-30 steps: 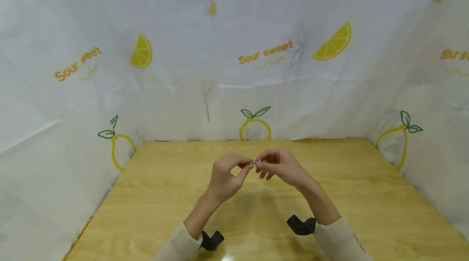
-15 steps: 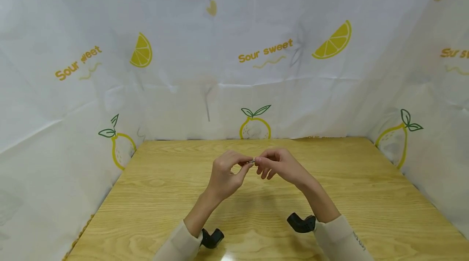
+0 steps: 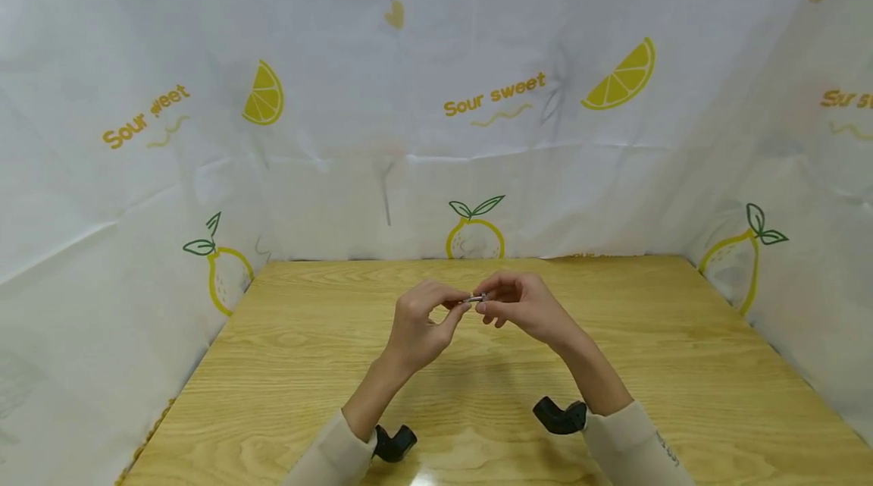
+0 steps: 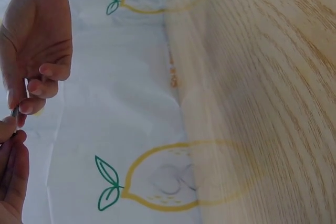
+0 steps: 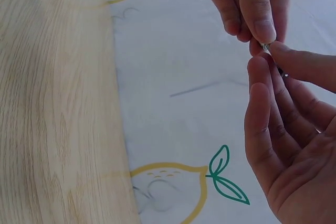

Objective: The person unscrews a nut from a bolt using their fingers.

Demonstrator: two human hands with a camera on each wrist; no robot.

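A small, slim silver metal piece (image 3: 475,299) is held level above the table between both hands; fingers cover much of it, and I cannot tell its kind. My left hand (image 3: 421,327) pinches its left end between thumb and index finger. At its right end, where a small raised part shows, the thumb and index finger of my right hand (image 3: 525,308) close around it. A silver bit of the metal piece (image 5: 266,47) shows between the fingertips in the right wrist view. In the left wrist view, the metal piece (image 4: 15,113) is a thin dark edge between the fingers.
The wooden table (image 3: 327,365) lies below both hands. White sheeting (image 3: 341,190) printed with lemons surrounds it at the back and sides. A black camera mount (image 3: 561,415) sits on the right wrist, and another black mount (image 3: 395,443) on the left.
Half a second ago the right thumb and fingertips covered the metal piece's right end; now they have shifted slightly right and apart, exposing more of it. The left hand has stayed in place.
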